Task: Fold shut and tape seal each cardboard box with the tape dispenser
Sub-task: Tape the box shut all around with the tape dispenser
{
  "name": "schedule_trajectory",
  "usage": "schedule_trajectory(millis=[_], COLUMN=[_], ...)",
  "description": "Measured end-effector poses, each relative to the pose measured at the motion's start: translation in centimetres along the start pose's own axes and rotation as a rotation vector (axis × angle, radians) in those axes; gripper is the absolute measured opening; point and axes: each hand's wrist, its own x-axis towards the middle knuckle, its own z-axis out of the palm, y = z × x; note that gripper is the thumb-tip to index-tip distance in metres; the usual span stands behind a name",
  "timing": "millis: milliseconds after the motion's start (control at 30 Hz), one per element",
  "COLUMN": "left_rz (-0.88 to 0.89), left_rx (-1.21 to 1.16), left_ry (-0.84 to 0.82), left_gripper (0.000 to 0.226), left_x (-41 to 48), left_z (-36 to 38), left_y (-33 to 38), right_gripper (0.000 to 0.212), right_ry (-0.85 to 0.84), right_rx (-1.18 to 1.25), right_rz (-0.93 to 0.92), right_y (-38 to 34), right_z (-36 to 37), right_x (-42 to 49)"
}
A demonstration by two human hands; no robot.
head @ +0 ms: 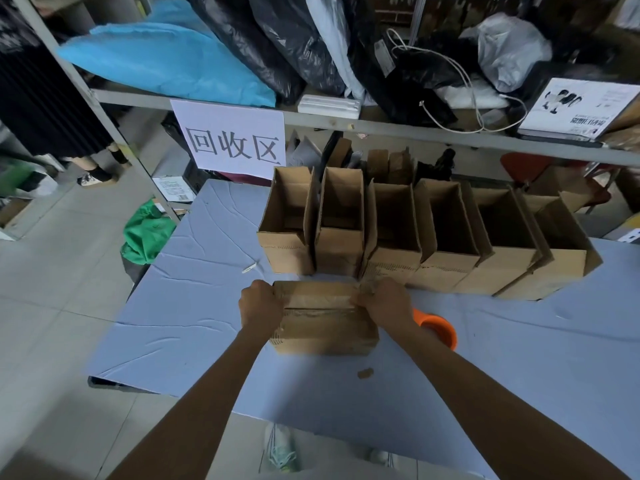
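Box (322,317): laid on the table (190,306) with its flaps folded shut; a seam is seen along the top, and a glossy band, seemingly tape, beyond it.
Left hand (259,303): curled round the box's left end, near the far corner; the end is gripped.
Right hand (384,303): curled over the box's right end, near the far corner; the end is gripped.
Box and grip: the box is held between the two hands, its near side left uncovered.
Dispenser (440,329): orange, set just right of the box, partly hidden by the right wrist and not held.
Open boxes (433,244): lined up in a row just behind the box, flaps raised.
Scrap (365,373): a small cardboard piece, in front of the box.
Sign (232,140): hung well behind the box, to its left.
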Motion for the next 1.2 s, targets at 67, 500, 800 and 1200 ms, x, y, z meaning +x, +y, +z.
schedule_trajectory(millis=[67,500,800,1200], left_rz=[-0.007,-0.021,-0.010,0.050], left_rx=[-0.023,-0.245,-0.187,-0.426], left_ry=[-0.008,-0.056,0.001,-0.311], left_gripper=[0.032,0.011,0.026,0.080], left_x=[0.1,0.4,0.2,-0.2], left_z=[0.1,0.1,0.8,-1.1], left_y=[-0.4,-1.3,-1.6,-3.4], right_gripper=[0.028,0.046,0.036,0.044], right_ry=[0.002,0.055,-0.034,-0.018], right_rx=[0.077,0.008,0.145,0.182], right_rz=[0.050,0.018,-0.025,-0.289], right_y=[0.8,1.8,2.3,1.3], right_z=[0.4,1.2,0.9,-0.1], right_x=[0.3,1.0,0.9,-1.1])
